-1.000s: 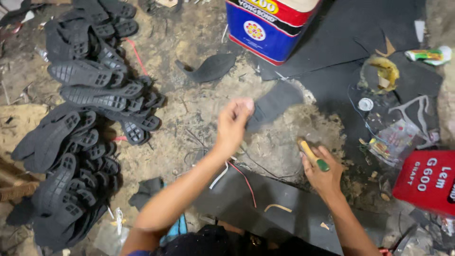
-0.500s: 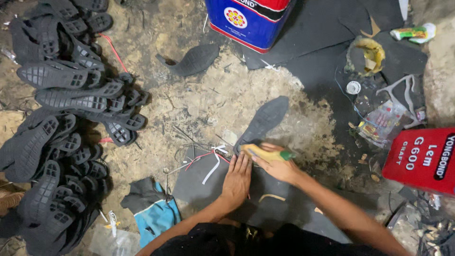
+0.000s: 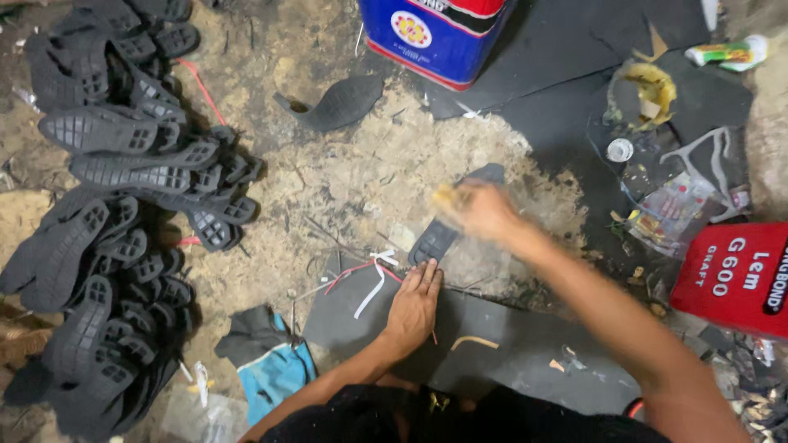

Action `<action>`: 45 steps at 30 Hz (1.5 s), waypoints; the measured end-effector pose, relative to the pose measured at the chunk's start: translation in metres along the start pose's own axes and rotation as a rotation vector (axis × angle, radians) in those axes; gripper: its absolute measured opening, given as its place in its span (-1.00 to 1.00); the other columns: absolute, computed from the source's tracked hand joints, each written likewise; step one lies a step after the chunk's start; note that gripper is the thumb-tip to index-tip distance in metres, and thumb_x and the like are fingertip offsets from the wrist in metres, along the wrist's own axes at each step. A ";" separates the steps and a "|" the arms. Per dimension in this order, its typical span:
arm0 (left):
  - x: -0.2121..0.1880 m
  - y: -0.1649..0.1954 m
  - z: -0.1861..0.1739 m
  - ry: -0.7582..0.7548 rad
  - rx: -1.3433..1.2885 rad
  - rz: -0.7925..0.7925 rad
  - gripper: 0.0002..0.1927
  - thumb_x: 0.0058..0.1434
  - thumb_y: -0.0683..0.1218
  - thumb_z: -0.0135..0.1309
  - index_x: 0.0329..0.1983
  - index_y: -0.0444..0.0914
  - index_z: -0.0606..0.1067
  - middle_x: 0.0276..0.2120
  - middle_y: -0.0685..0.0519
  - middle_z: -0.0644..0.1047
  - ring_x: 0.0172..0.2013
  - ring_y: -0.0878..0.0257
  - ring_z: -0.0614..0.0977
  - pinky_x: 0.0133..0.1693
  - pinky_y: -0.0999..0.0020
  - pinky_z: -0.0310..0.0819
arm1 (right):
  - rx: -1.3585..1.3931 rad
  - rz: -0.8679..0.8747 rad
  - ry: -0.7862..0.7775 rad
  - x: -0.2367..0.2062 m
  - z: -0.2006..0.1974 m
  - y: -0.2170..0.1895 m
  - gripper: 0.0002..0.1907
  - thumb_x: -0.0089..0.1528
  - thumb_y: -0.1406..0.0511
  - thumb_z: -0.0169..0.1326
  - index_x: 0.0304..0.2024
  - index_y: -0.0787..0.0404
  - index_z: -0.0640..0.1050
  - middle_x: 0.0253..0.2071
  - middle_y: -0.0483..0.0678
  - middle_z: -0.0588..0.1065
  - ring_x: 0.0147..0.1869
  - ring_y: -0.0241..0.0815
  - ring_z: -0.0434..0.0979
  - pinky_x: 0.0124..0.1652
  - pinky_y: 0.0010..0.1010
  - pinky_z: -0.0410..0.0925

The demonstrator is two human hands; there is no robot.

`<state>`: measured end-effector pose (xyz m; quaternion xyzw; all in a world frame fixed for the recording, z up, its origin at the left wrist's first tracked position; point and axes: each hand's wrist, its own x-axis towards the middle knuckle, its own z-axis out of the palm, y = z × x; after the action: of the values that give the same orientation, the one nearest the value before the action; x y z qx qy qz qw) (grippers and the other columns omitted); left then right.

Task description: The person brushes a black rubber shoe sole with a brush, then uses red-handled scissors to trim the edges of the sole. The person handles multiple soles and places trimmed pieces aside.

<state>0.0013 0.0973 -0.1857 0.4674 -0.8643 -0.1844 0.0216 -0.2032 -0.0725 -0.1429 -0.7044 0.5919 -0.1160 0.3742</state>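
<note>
A black rubber sole (image 3: 443, 226) is pinned flat on the dirt floor and brushed.

Its near end is pressed down by the flat, open fingers of the left hand (image 3: 414, 305); the blurred right hand (image 3: 484, 209) is closed on a yellowish brush (image 3: 446, 195) over its far end. One single sole (image 3: 336, 102) lies apart by the blue tin (image 3: 435, 33); a large heap of soles (image 3: 107, 221) appears unworked at the left.

Bare, dusty dirt floor (image 3: 345, 180), littered with scraps. Dark rubber sheets (image 3: 566, 90) cover part of it. Dim, even light; no walls or furniture visible.
</note>
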 end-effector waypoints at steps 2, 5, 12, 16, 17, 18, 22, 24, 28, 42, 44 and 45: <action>0.000 0.000 -0.003 -0.024 -0.002 -0.008 -0.27 0.12 -0.13 0.02 0.38 -0.48 0.23 0.42 -0.31 0.20 0.40 -0.14 0.23 0.39 0.06 -0.01 | 0.107 0.190 0.258 0.023 -0.037 0.019 -0.70 0.36 0.13 0.06 -0.05 0.22 0.53 -0.40 0.05 0.59 -0.39 -0.04 0.63 -0.34 -0.19 0.50; 0.004 0.001 -0.005 -0.028 0.043 0.014 -0.27 0.13 -0.12 0.04 0.38 -0.48 0.22 0.42 -0.32 0.19 0.40 -0.15 0.22 0.38 0.05 -0.02 | 0.082 -0.194 0.483 0.029 -0.042 0.020 -0.71 0.35 0.18 0.06 -0.03 0.25 0.56 -0.24 0.07 0.59 -0.18 0.00 0.64 -0.13 -0.17 0.48; 0.002 -0.002 0.007 0.000 0.140 0.029 -0.28 0.19 -0.06 0.04 0.39 -0.46 0.23 0.44 -0.29 0.18 0.42 -0.11 0.21 0.41 0.06 -0.02 | -0.420 -0.592 0.236 -0.022 0.034 0.013 -0.64 0.23 0.14 0.15 0.09 -0.12 0.66 0.01 -0.01 0.65 0.00 0.10 0.60 0.00 0.01 0.38; 0.000 -0.003 0.006 -0.023 0.053 0.006 -0.27 0.17 -0.05 0.04 0.38 -0.46 0.24 0.45 -0.29 0.19 0.41 -0.13 0.23 0.40 0.06 0.01 | 0.218 0.347 0.343 0.017 -0.036 0.043 -0.69 0.28 0.19 0.23 -0.11 0.34 0.62 -0.27 0.09 0.63 -0.17 0.02 0.68 -0.16 -0.12 0.51; 0.001 -0.002 0.004 -0.013 0.048 0.012 -0.27 0.16 -0.04 0.05 0.37 -0.47 0.24 0.43 -0.31 0.19 0.39 -0.15 0.23 0.38 0.04 0.00 | 0.098 0.255 0.411 0.020 -0.042 0.042 -0.72 0.34 0.18 0.17 -0.09 0.28 0.60 -0.32 0.06 0.61 -0.21 -0.02 0.67 -0.16 -0.17 0.50; 0.002 0.000 0.002 0.001 0.041 0.023 -0.26 0.14 -0.04 0.05 0.35 -0.48 0.25 0.41 -0.32 0.19 0.38 -0.17 0.23 0.36 0.02 0.00 | -0.028 0.164 0.483 0.019 -0.045 0.037 -0.76 0.39 0.17 0.11 -0.08 0.22 0.58 -0.37 0.04 0.58 -0.25 -0.07 0.66 -0.15 -0.22 0.49; 0.006 0.003 -0.005 -0.059 0.068 0.000 -0.24 0.07 -0.05 0.05 0.34 -0.47 0.28 0.39 -0.30 0.22 0.37 -0.15 0.26 0.37 0.06 0.02 | -0.114 -0.566 0.283 -0.023 0.016 -0.011 -0.61 0.23 0.19 0.18 0.07 0.21 0.60 -0.16 0.16 0.58 -0.11 0.08 0.57 -0.14 -0.19 0.42; 0.003 0.002 -0.005 -0.058 0.118 0.004 -0.29 0.15 -0.07 0.02 0.36 -0.48 0.27 0.39 -0.30 0.25 0.37 -0.14 0.27 0.38 0.08 0.03 | -0.009 -0.170 -0.087 -0.032 0.029 -0.018 -0.61 0.17 0.14 0.22 0.00 0.15 0.60 -0.15 0.11 0.63 -0.07 -0.05 0.62 -0.06 -0.29 0.45; 0.005 -0.001 -0.004 0.145 0.194 0.070 -0.37 0.08 -0.06 0.02 0.21 -0.46 0.39 0.28 -0.29 0.37 0.26 -0.13 0.40 0.26 0.06 0.24 | -0.197 -0.307 0.420 -0.003 -0.022 0.022 -0.56 0.27 0.16 0.15 0.18 0.13 0.56 0.13 0.04 0.57 0.12 -0.13 0.62 0.11 -0.28 0.43; 0.176 -0.025 -0.036 0.202 -0.617 -0.420 -0.61 0.21 0.05 0.29 -0.12 -0.34 0.50 -0.38 -0.18 0.57 -0.36 -0.09 0.61 -0.25 0.04 0.51 | 0.522 0.138 0.843 -0.093 -0.014 0.058 -0.60 0.27 0.19 0.28 0.04 0.33 0.58 -0.07 -0.03 0.59 -0.02 -0.20 0.58 0.02 -0.34 0.41; 0.168 -0.017 -0.037 0.291 -0.930 -0.436 -0.69 0.33 0.02 0.24 -0.18 -0.34 0.51 -0.38 -0.12 0.53 -0.41 0.06 0.58 -0.31 0.15 0.56 | 0.660 0.192 0.889 -0.101 -0.017 0.068 -0.59 0.26 0.20 0.29 0.06 0.29 0.56 -0.07 -0.09 0.58 -0.06 -0.28 0.56 -0.06 -0.40 0.41; 0.161 -0.012 -0.039 0.391 -1.171 -0.428 -0.72 0.35 -0.03 0.21 -0.18 -0.35 0.48 -0.36 -0.08 0.48 -0.41 0.15 0.54 -0.36 0.19 0.62 | 0.764 0.225 0.910 -0.104 -0.018 0.072 -0.58 0.25 0.21 0.30 0.08 0.27 0.54 -0.08 -0.11 0.58 -0.11 -0.31 0.55 -0.14 -0.44 0.42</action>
<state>-0.0711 -0.0518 -0.1755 0.5651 -0.4888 -0.5366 0.3922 -0.2966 0.0143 -0.1494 -0.3330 0.6798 -0.5696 0.3201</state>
